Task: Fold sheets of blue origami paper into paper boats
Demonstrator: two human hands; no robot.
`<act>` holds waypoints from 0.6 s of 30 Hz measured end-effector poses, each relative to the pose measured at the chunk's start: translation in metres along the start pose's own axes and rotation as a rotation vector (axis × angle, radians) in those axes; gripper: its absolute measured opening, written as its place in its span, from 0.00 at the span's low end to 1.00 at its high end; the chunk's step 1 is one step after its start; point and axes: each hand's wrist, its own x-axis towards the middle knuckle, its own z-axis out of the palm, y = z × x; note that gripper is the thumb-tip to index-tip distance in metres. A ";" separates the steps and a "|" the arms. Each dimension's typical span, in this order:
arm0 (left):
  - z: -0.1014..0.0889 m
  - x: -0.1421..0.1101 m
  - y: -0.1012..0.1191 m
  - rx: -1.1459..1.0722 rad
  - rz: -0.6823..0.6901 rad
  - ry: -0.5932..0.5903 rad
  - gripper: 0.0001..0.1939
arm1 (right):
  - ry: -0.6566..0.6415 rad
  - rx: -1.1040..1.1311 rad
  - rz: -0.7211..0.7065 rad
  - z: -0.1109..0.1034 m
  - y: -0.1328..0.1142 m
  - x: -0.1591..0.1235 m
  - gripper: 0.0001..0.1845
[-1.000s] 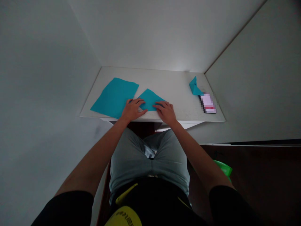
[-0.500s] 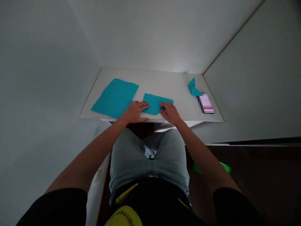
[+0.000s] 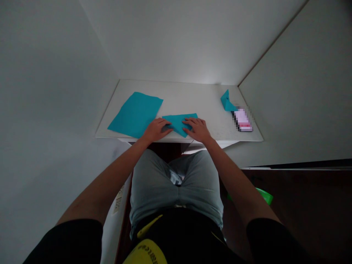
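A small folded sheet of blue paper [image 3: 178,121] lies near the front edge of the white table, with a wide straight back edge and a point toward me. My left hand [image 3: 157,129] grips its left side, fingers curled and thumb close to them. On the other side, my right hand [image 3: 197,129] has bent fingers and thumb on the paper, gripping its right part. The fingertips hide some of the folds. A larger blue paper sheet [image 3: 134,114] lies flat beside my left hand.
A folded blue paper piece [image 3: 227,102] stands at the table's back right, touching a phone [image 3: 242,120] with a blurred screen. Walls enclose the white table [image 3: 189,96] at the back and both sides. A green object [image 3: 264,196] is on the dark floor.
The small paper has gone from a broad four-sided outline to a narrower one pointing toward me. My left hand's fingers have curled from lying flat; my right hand has shifted slightly left.
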 end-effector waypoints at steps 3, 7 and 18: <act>0.001 0.003 0.002 0.040 -0.117 0.030 0.25 | -0.017 -0.028 -0.065 -0.002 -0.005 -0.002 0.26; 0.000 0.004 0.006 0.088 -0.190 0.038 0.28 | -0.036 -0.036 -0.128 -0.004 -0.008 -0.004 0.28; -0.003 0.003 0.007 0.117 -0.094 -0.092 0.18 | -0.115 -0.021 -0.255 -0.008 -0.011 -0.005 0.31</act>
